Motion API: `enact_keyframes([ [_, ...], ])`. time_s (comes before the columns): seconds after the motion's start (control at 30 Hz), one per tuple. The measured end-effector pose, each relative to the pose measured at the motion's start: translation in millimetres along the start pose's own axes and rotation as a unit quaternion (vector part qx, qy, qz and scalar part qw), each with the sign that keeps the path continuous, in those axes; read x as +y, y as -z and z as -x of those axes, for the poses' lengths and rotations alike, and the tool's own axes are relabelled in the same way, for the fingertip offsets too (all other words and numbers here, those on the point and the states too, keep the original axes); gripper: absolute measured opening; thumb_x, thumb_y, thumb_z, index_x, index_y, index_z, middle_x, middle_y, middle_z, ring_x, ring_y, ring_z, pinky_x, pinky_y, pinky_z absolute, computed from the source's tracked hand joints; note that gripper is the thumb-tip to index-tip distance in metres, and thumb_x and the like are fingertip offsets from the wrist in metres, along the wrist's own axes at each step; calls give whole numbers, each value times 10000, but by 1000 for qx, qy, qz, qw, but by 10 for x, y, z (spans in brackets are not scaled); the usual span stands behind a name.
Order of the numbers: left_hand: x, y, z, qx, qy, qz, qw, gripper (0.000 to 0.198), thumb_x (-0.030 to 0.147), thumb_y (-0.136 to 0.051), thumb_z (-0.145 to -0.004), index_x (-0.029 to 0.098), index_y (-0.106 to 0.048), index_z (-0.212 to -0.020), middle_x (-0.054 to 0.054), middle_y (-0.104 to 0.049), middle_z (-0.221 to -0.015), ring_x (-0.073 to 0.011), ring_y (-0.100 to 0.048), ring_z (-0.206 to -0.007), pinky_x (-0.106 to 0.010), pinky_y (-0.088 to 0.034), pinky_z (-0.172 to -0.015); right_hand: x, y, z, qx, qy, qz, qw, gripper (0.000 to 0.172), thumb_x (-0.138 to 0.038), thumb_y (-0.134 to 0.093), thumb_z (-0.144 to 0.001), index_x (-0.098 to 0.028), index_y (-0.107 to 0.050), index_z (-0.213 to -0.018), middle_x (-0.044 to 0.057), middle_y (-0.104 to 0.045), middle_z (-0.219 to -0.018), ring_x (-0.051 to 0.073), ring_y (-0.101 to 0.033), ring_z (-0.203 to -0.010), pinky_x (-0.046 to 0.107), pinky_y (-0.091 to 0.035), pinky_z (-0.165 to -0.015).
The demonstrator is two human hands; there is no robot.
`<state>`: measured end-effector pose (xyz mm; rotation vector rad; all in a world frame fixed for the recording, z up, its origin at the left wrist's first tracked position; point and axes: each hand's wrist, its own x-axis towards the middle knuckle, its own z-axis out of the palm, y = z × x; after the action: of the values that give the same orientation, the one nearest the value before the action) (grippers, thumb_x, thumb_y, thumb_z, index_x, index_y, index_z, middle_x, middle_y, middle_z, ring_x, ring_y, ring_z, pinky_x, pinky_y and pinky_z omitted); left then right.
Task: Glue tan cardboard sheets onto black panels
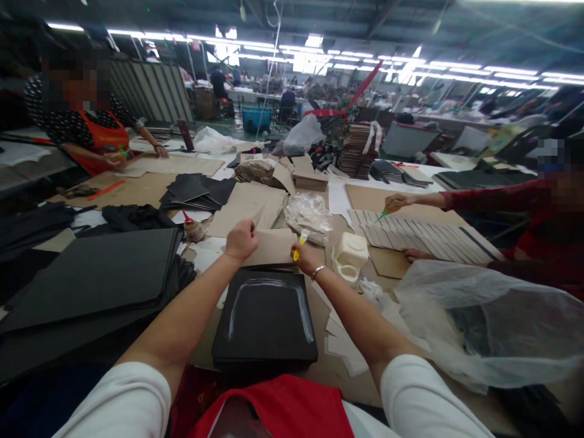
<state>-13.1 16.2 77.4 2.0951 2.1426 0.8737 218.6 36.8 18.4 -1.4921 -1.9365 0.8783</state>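
Note:
My left hand (241, 239) is closed at the left edge of a tan cardboard sheet (270, 248), fingers curled onto it. In my right hand (308, 258), at the sheet's right corner, is a small yellow-handled brush (299, 248) with a pale head pointing up. The sheet lies on a low stack. Nearer to me stands a stack of black panels (267, 316), its top marked by a wet white glue line along three sides. Right of my right hand is a cut-open white plastic jug (352, 250).
Large black sheets (91, 274) are piled on the left, near a red-tipped glue bottle (192, 228). Clear plastic (493, 322) covers the right side. One co-worker's hand (399, 202) holds a green tool over a striped panel (415, 234); another person (98, 137) works far left.

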Motion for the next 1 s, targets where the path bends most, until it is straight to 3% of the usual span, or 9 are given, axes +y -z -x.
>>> enact_keyframes([
  [0.07,-153,255,1,137,90,128,978,179,185,-521,-654,161,-570,-824,-57,-622,-793,-190,-594,-772,-296,-469,-732,-79,-17,-40,5,3,14,1000,124,-227,-629,-714,-216,-508,-739,12,-610,-642,165,-589,-652,252,-434,-617],
  [0.17,-252,507,163,241,170,381,876,285,199,-562,-580,167,-568,-863,-19,-618,-776,-158,-592,-719,-289,-500,-682,-236,-52,13,23,17,-14,999,141,-316,-590,-763,-221,-487,-745,8,-612,-664,159,-593,-660,249,-436,-612],
  [0.3,-70,443,592,201,232,608,732,398,228,-618,-535,205,-575,-930,6,-622,-798,-136,-592,-707,-297,-524,-646,-455,-142,270,66,25,-186,980,285,-502,-514,-791,-232,-426,-812,-3,-609,-731,130,-588,-604,248,-461,-570],
  [0.47,209,230,1045,142,263,670,680,421,258,-696,-542,209,-579,-943,11,-627,-812,-128,-602,-714,-307,-534,-669,-545,-116,676,204,38,-137,969,284,-445,-574,-754,-217,-452,-869,9,-583,-745,146,-567,-659,279,-468,-659],
  [0.63,73,248,1371,125,270,656,693,336,358,-671,-661,217,-563,-947,3,-636,-862,-126,-614,-730,-267,-518,-655,-371,68,1182,244,35,-25,969,236,-415,-513,-810,-203,-469,-905,18,-582,-767,145,-559,-667,281,-456,-662],
  [0.73,-133,310,1657,82,294,555,774,251,396,-653,-681,187,-590,-806,20,-609,-718,-104,-571,-633,-221,-478,-596,-205,92,1581,217,17,34,976,217,-416,-507,-815,-214,-485,-889,14,-583,-742,145,-556,-620,275,-447,-609],
  [0.83,-308,368,1926,-38,282,420,862,242,415,-629,-703,174,-619,-716,24,-579,-631,-107,-521,-572,-209,-422,-531,-47,10,1927,166,0,62,984,188,-416,-500,-815,-242,-485,-884,15,-596,-732,163,-581,-608,290,-460,-597],
  [0.9,-392,379,2029,-87,263,350,895,250,411,-607,-717,170,-619,-652,22,-565,-597,-112,-502,-568,-213,-398,-535,26,-72,2066,136,-2,69,988,163,-412,-498,-813,-264,-480,-879,16,-609,-726,188,-602,-611,316,-475,-597],
  [1.0,-481,340,2062,-111,263,304,909,277,409,-587,-719,166,-597,-587,23,-548,-561,-115,-483,-559,-216,-372,-535,62,-174,2123,98,1,75,992,123,-395,-497,-809,-286,-479,-863,18,-625,-719,219,-620,-606,344,-487,-579],
])
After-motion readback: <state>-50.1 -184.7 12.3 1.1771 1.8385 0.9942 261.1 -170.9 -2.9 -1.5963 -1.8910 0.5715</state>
